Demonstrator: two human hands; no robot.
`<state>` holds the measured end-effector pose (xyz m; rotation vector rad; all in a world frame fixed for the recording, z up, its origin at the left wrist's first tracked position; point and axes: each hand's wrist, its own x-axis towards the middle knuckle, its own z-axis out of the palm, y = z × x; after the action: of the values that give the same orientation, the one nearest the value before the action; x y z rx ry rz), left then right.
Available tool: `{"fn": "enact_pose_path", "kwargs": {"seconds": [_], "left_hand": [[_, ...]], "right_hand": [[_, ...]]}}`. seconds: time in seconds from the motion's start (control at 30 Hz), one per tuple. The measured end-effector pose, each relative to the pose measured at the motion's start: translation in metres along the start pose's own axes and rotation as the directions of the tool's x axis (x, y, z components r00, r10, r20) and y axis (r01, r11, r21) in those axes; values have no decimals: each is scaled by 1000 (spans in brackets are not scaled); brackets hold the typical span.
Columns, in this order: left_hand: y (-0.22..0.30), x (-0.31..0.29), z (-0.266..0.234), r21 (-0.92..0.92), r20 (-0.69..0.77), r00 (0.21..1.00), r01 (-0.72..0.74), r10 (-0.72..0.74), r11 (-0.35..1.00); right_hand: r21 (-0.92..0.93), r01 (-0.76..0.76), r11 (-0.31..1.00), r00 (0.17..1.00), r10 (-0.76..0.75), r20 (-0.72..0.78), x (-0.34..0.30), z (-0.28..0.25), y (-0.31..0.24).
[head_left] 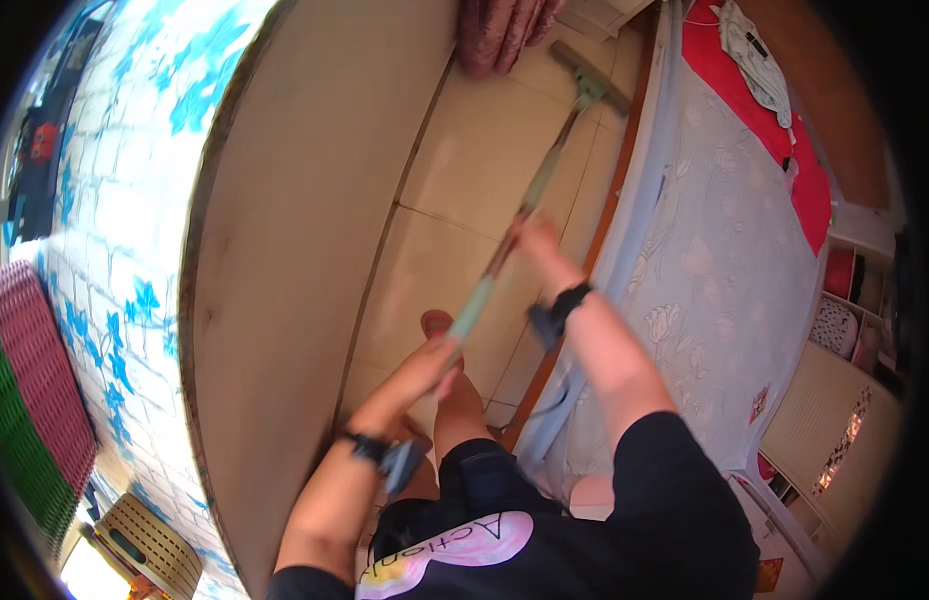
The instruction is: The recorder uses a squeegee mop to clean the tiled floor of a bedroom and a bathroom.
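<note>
Right hand [536, 238] extends past left hand [433, 366], apparently gripping the pole [473, 306].

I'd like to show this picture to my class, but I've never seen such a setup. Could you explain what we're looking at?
There is no machine here: a person works with two bare hands. The picture comes from a wide fisheye camera on the person's head, looking down, so straight edges bend near the rim. The left hand and right hand both grip a long-handled mop, the right hand nearer its head, which appears to be on the tiled floor. To the right, a bed bears a red cloth and a pale cloth.
</note>
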<state>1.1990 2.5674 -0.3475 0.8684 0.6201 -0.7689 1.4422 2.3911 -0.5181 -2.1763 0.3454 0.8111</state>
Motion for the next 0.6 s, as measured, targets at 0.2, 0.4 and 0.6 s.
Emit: {"fn": "enact_pose_path", "kwargs": {"seconds": [0.2,0.4,0.6], "left_hand": [[-141,-323,-17,-419,-323,798,361,-508,833],[-67,-482,87,-564,-600,497,292,-626,772],[-29,-376,49,-695,-470,476,320,-744,644]], "right_hand": [[122,-593,796,450,203,870,-304,111,25],[-234,-892,386,-131,275,953,-374,136,41],[92,-898,430,194,200,961,-278,110,1]]}}
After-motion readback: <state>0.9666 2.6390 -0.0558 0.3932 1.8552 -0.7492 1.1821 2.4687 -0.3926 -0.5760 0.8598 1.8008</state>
